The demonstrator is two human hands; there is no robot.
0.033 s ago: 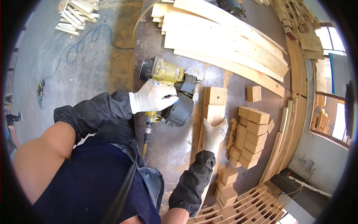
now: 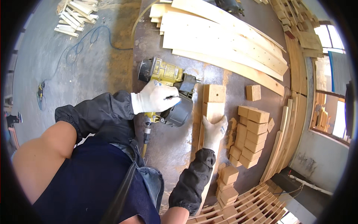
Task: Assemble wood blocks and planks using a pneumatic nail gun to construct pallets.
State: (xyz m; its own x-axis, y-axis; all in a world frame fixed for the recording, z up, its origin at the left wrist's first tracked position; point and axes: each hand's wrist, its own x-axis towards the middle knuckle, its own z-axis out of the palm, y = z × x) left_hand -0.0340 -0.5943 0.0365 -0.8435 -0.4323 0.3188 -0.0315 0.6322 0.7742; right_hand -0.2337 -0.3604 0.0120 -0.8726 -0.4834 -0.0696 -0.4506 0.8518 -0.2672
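Note:
My left hand (image 2: 158, 97), in a white glove, is closed round the handle of a yellow and black coil nail gun (image 2: 169, 71). The gun lies on its side on the dark table, its nose pointing right and its round black magazine (image 2: 179, 114) toward me. Right of it, my gloved right hand (image 2: 215, 130) grips a long pale wooden board (image 2: 215, 110) from both sides, thumb on the left. A wooden block (image 2: 215, 93) with a dark hole or knot sits at the board's far end. A strip under the board shows along its left edge.
Small wooden blocks (image 2: 256, 138) stand stacked to the right, with a single block (image 2: 253, 93) beyond them. Wide planks (image 2: 220, 41) lie across the far side. An air hose (image 2: 144, 149) runs from the gun toward me. Slatted pallets (image 2: 250, 205) stand at the near right.
The board, its end block and my right hand have slid very slightly away from me. My left hand stays on the nail gun.

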